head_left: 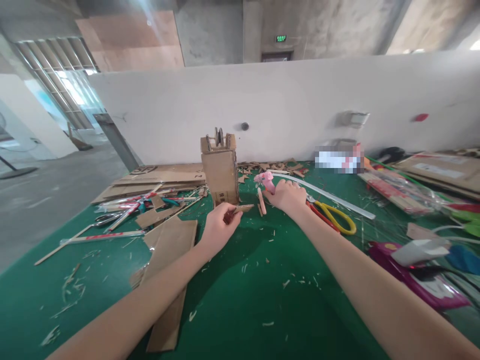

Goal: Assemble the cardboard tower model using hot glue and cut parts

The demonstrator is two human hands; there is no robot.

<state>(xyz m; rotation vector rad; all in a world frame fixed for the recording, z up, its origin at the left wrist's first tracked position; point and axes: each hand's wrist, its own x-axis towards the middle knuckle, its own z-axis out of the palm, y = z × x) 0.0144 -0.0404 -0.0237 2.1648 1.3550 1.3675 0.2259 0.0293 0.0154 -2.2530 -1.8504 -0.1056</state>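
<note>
My left hand (221,223) is closed in a pinch on a small piece of cardboard (245,208). Just behind it stands an upright cardboard tower (219,172) with a small wheel mounted between flaps at its top. My right hand (287,196) is wrapped round a pink hot glue gun (264,178), hiding part of its body. A long translucent glue stick (337,199) lies beyond this hand, pointing to the right. Scissors (333,219) with yellow and red handles rest beside my right forearm. Small light-pink pieces (261,202) lie between the hands.
Cut cardboard (170,250) lies under my left forearm, near wrapped sticks (101,237). Flat cardboard sheets (157,176) are stacked at the back left. At right are a purple power strip (423,280) with a white plug, and packaged materials (397,190). A white wall (225,100) borders the green table (262,305).
</note>
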